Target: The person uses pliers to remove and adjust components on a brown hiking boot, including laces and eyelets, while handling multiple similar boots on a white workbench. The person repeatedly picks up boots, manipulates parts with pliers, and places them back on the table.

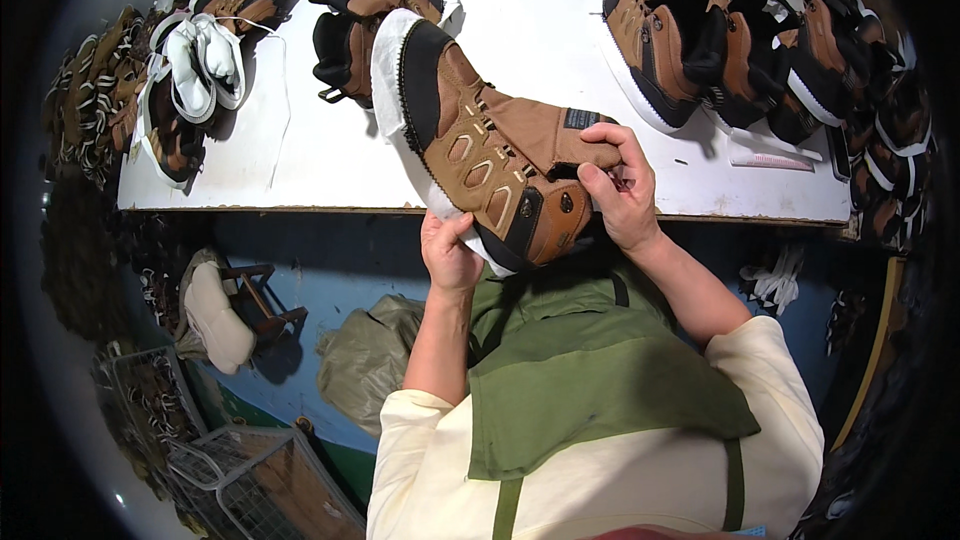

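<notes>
A brown boot [465,155] was held tilted over the near edge of the white table [325,175], its sole [391,90] gripped near the heel by the left hand [452,258] and its top [568,145] pinched between thumb and fingers of the right hand [625,190]

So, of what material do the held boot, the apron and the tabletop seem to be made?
Held boot: matte brown upper, perhaps suede-like leather or a synthetic; its grain is too fine to tell.
Apron: probably dull green woven cloth, since it drapes in soft folds.
Tabletop: hard board, maybe painted or laminated; its surface looks flat, white and smooth.
</notes>
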`<move>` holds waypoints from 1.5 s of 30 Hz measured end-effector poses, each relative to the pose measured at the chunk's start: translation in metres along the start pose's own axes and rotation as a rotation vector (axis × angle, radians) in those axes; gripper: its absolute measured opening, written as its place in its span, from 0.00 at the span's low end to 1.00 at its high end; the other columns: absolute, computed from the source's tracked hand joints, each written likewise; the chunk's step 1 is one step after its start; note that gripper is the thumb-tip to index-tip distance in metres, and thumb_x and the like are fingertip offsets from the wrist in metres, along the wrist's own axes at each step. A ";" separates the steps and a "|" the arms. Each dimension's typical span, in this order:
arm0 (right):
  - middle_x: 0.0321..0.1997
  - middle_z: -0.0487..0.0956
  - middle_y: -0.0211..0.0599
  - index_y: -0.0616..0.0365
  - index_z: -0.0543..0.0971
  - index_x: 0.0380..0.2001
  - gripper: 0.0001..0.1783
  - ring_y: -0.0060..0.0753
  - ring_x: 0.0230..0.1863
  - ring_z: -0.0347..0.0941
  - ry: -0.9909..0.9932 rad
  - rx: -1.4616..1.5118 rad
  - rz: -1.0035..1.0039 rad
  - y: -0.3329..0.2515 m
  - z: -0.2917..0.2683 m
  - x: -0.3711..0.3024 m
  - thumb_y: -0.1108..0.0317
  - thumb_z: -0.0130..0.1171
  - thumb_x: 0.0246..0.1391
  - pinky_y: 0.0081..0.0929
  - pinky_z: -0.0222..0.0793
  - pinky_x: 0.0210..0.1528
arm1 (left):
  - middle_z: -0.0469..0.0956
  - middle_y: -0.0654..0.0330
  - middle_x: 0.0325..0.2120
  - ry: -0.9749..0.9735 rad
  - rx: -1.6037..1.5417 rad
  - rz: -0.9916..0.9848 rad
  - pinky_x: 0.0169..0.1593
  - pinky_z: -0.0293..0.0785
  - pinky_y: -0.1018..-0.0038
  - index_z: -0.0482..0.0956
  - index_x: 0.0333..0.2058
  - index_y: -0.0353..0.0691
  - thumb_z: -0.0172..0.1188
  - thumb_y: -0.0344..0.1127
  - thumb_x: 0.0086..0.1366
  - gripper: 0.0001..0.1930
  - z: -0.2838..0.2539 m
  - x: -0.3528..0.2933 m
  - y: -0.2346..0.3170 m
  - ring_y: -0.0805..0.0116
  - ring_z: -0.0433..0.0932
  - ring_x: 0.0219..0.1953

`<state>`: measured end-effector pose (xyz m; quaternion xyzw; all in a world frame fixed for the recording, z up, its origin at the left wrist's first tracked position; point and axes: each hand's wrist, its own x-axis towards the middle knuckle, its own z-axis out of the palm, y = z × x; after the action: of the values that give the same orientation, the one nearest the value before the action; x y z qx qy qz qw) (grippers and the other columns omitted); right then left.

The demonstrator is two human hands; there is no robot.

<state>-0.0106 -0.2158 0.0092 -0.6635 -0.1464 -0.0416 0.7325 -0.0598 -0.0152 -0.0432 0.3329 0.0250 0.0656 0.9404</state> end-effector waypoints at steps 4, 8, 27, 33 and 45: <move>0.37 0.70 0.24 0.59 0.70 0.45 0.14 0.12 0.34 0.63 -0.012 -0.009 -0.027 -0.002 0.000 -0.002 0.67 0.58 0.58 0.12 0.62 0.36 | 0.72 0.48 0.52 -0.030 -0.019 0.014 0.60 0.67 0.62 0.64 0.56 0.28 0.47 0.21 0.54 0.27 -0.002 -0.002 -0.002 0.55 0.73 0.54; 0.37 0.70 0.23 0.59 0.71 0.45 0.13 0.11 0.33 0.63 -0.027 0.008 0.002 0.000 -0.002 -0.004 0.68 0.57 0.58 0.12 0.62 0.35 | 0.72 0.48 0.52 -0.049 -0.037 0.017 0.61 0.66 0.61 0.64 0.56 0.28 0.47 0.20 0.54 0.27 -0.005 -0.003 -0.003 0.54 0.72 0.54; 0.33 0.73 0.24 0.57 0.71 0.43 0.10 0.10 0.30 0.69 0.042 0.327 0.215 0.028 0.001 -0.001 0.77 0.55 0.58 0.09 0.63 0.30 | 0.71 0.48 0.53 -0.013 -0.183 -0.043 0.61 0.65 0.59 0.64 0.57 0.28 0.45 0.21 0.55 0.27 -0.009 0.007 -0.009 0.52 0.72 0.55; 0.36 0.72 0.25 0.60 0.73 0.39 0.07 0.14 0.38 0.67 0.039 0.122 0.137 0.031 0.005 0.006 0.79 0.54 0.58 0.15 0.64 0.44 | 0.69 0.49 0.55 -0.011 -0.201 -0.043 0.62 0.64 0.59 0.62 0.58 0.31 0.44 0.20 0.56 0.28 -0.011 0.009 -0.011 0.53 0.70 0.57; 0.26 0.69 0.18 0.57 0.75 0.40 0.07 0.08 0.24 0.60 -0.067 0.098 0.350 0.025 -0.009 0.014 0.67 0.51 0.62 0.10 0.56 0.27 | 0.70 0.50 0.55 0.048 -0.168 -0.030 0.62 0.64 0.61 0.62 0.58 0.31 0.44 0.22 0.58 0.27 -0.006 0.014 -0.012 0.54 0.70 0.57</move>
<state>0.0101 -0.2204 -0.0114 -0.6435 -0.0550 0.1157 0.7546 -0.0453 -0.0190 -0.0553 0.2505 0.0471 0.0615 0.9650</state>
